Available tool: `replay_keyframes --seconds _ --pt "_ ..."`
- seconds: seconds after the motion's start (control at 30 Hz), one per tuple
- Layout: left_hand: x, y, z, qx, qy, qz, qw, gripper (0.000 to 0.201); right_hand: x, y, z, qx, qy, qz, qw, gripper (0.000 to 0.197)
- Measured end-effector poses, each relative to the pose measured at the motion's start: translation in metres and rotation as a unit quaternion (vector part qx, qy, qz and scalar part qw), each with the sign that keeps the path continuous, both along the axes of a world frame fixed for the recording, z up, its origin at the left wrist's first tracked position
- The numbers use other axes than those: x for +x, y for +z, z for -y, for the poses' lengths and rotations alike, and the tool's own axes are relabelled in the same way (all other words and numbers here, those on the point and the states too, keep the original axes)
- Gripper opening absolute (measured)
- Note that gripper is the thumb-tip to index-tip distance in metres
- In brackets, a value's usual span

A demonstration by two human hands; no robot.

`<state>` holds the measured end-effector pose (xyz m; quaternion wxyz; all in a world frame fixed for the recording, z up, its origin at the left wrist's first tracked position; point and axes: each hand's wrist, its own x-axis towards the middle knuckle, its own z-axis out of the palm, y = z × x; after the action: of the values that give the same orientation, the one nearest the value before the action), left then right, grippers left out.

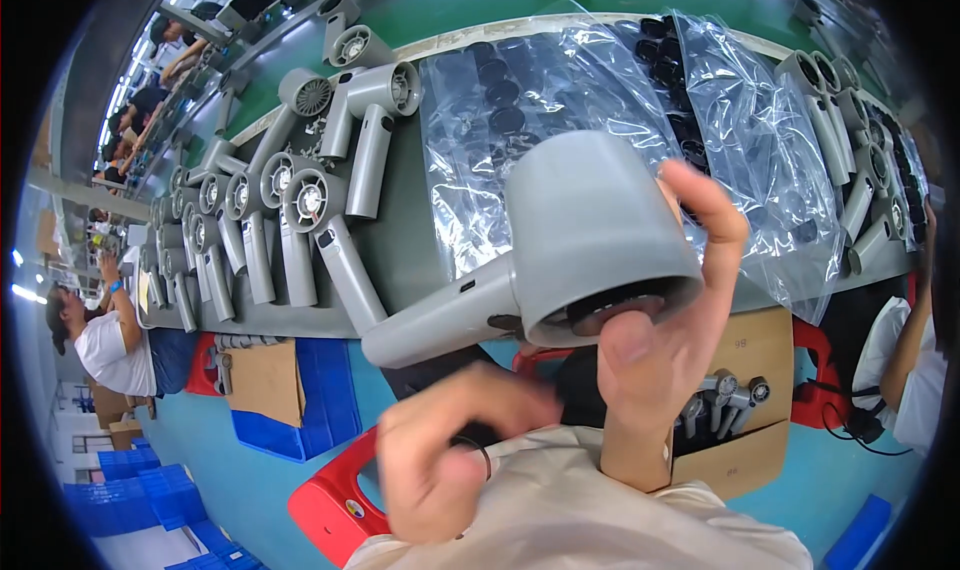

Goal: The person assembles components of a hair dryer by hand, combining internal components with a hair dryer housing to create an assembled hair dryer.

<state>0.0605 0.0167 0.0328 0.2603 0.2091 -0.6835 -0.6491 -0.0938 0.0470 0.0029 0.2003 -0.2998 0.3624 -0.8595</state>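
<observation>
My right hand [660, 360] holds up a grey handheld fan [600, 220] by its round head, close to me. The thumb presses on a dark round part [620, 310] inside the lower opening, and the fingers wrap around the far side. The fan's handle slants down to the left. Below that handle is my left hand [440, 450], smeared by motion, its fingers bent; whether it grips anything does not show. Several similar grey fans [315, 200] lie on the bench at left.
Clear plastic sheets [560, 80] cover black round parts on the bench [400, 240]. More grey fans [830, 120] lie at right. Below are a cardboard box [735, 470] holding fans, a blue bin [330, 400] and a red stool [335, 500]. People work at both sides.
</observation>
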Motion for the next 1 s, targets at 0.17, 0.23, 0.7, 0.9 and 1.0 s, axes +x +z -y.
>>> replay_keyframes --seconds 0.17,0.23,0.7,0.9,1.0 --pt "-0.072 -0.022 -0.006 0.13 0.231 -0.216 0.94 0.099 0.012 -0.004 0.006 -0.009 -0.019 -0.07 0.997 0.085" --pt "-0.09 -0.017 -0.001 0.125 0.263 -0.284 0.914 0.103 -0.002 -0.007 0.008 -0.006 -0.031 -0.265 0.964 0.08" --pt "-0.103 -0.039 0.008 0.049 0.309 -0.314 0.896 0.06 0.003 -0.016 0.011 -0.023 0.053 -0.028 0.998 0.043" --pt "-0.088 -0.029 0.038 0.118 0.104 -0.277 0.948 0.061 -0.01 -0.02 0.008 -0.024 0.077 -0.001 0.997 0.054" --pt "-0.086 -0.024 0.033 0.009 0.143 -0.209 0.967 0.089 -0.015 -0.015 -0.002 0.029 0.076 -0.066 0.994 0.059"
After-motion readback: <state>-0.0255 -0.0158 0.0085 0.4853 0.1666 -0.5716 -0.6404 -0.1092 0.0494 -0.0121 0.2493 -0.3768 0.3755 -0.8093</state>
